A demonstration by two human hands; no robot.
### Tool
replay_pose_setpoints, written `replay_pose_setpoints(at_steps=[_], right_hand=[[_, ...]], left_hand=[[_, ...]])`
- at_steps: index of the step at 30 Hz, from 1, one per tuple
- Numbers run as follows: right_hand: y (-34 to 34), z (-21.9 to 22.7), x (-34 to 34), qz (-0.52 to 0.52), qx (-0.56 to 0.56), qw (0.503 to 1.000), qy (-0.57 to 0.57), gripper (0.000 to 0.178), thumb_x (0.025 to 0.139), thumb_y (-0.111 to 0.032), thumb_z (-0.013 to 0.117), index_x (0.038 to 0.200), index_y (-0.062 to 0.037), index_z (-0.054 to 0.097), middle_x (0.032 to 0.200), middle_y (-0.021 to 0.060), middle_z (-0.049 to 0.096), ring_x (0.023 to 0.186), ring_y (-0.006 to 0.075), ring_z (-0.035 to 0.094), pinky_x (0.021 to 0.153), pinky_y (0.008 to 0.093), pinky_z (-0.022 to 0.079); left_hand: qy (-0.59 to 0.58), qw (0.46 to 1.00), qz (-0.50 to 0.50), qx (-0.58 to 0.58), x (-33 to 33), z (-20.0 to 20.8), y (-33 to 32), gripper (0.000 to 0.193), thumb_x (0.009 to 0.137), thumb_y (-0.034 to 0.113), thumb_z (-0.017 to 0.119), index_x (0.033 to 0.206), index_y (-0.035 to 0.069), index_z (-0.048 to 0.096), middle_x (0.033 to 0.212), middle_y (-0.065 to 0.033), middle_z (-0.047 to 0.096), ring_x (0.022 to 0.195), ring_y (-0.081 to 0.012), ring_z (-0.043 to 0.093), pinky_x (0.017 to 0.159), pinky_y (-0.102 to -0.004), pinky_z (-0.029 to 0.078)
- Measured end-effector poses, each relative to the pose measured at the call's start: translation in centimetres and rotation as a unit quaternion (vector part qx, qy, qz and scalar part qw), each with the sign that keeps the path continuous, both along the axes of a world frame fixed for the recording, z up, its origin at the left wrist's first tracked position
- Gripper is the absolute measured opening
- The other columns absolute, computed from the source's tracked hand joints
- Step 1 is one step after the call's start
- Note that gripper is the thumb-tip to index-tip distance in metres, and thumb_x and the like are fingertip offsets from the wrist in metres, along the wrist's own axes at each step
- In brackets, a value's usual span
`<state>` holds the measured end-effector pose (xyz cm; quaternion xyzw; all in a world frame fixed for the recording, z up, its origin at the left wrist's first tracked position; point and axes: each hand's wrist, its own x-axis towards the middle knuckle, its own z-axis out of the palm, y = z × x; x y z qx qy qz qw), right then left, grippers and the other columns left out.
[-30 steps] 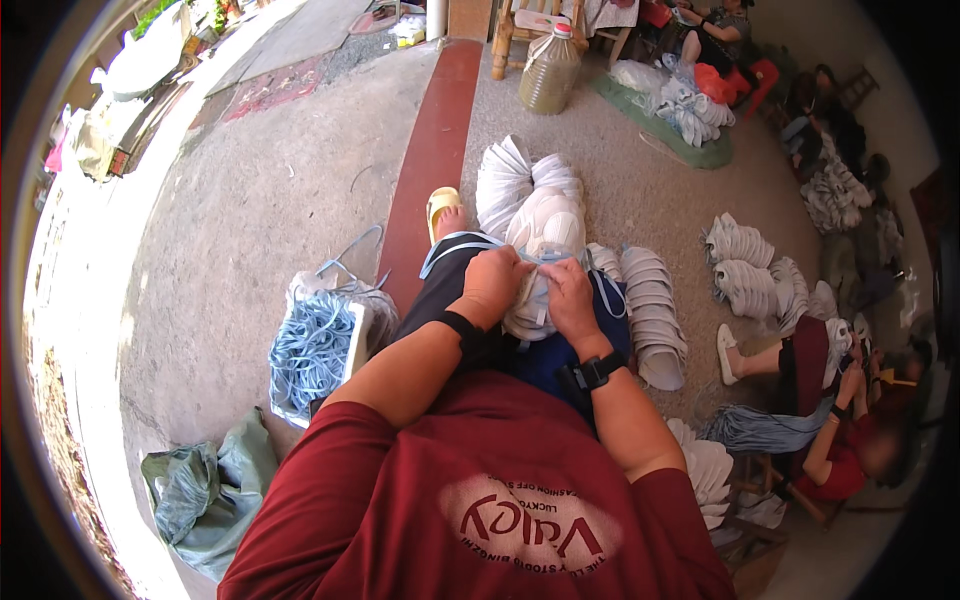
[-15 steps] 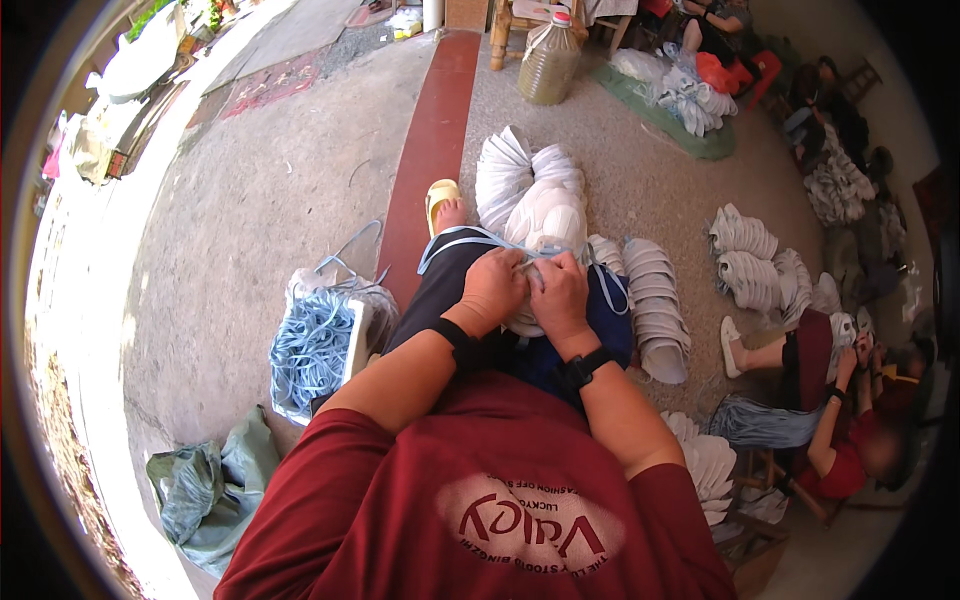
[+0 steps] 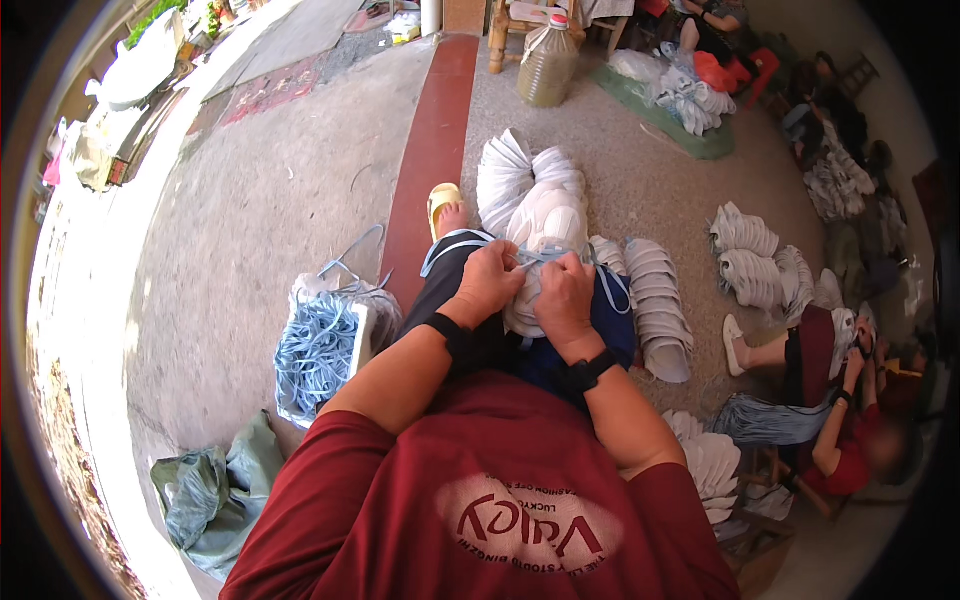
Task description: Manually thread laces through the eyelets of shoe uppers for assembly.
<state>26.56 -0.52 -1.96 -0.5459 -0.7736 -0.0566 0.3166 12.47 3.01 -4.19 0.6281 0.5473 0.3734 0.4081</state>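
A white shoe upper [image 3: 545, 215] lies over my lap between my knees, its toe pointing away from me. Across its opening runs a light blue shoelace [image 3: 540, 256], with one loose length hanging over my left thigh and another looping by my right knee. My left hand [image 3: 490, 280] pinches the lace at the upper's left edge. Opposite it, my right hand [image 3: 565, 295] is closed at the right edge, fingers curled onto the lace. The fingertips partly hide the eyelets.
To my left stands a white basket [image 3: 362, 335] of tangled blue laces [image 3: 312, 345], with a green sack [image 3: 225, 490] nearer me. Stacked white uppers [image 3: 658, 310] lie right and ahead. A large bottle [image 3: 547, 65] stands farther off. A co-worker [image 3: 845, 440] sits at right.
My hands have drawn slightly apart, and more of the blue lace shows between them. My left hand has shifted a little to the left.
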Motion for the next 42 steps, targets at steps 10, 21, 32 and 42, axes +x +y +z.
replay_pose_setpoints(at_steps=[10,21,32,42], right_hand=[[-2.6,4.1,4.9,0.082,-0.104,0.980,0.150,0.005,0.072,0.001,0.059,0.074,-0.0011,0.055,0.078,0.0120,0.052,0.078,0.0299,0.053,0.070,0.0384,0.042],[0.3,0.0,4.7,0.127,-0.095,0.980,0.123,0.010,0.072,0.000,0.057,0.082,0.0005,0.054,0.076,0.0141,0.053,0.074,0.0328,0.056,0.066,0.0388,0.047],[-0.3,0.1,6.4,0.111,-0.354,0.830,0.416,0.005,0.083,-0.002,0.055,0.087,0.0001,0.058,0.062,0.0002,0.056,0.058,0.0071,0.053,0.055,0.0205,0.042],[-0.4,-1.6,6.0,0.077,-0.311,0.688,0.650,0.007,0.087,-0.004,0.053,0.081,-0.0023,0.057,0.063,0.0002,0.056,0.050,0.0039,0.045,0.047,0.0181,0.036]], left_hand=[[0.034,0.930,-0.245,0.272,1.4,2.4,-1.7,0.014,0.077,0.009,0.066,0.089,0.003,0.065,0.079,-0.0109,0.064,0.072,-0.0258,0.062,0.065,-0.0328,0.050],[0.229,0.927,-0.112,0.274,0.5,3.7,-1.3,0.004,0.074,0.012,0.063,0.074,0.008,0.064,0.071,-0.0065,0.064,0.068,-0.0230,0.062,0.063,-0.0338,0.049],[0.487,0.825,-0.209,0.198,2.9,6.3,-1.4,0.010,0.072,0.013,0.055,0.070,0.007,0.063,0.072,-0.0123,0.065,0.070,-0.0263,0.064,0.065,-0.0376,0.050],[0.392,0.843,-0.262,0.260,2.6,4.3,0.5,0.009,0.070,0.009,0.055,0.066,0.004,0.061,0.071,-0.0137,0.063,0.072,-0.0299,0.062,0.065,-0.0396,0.049]])
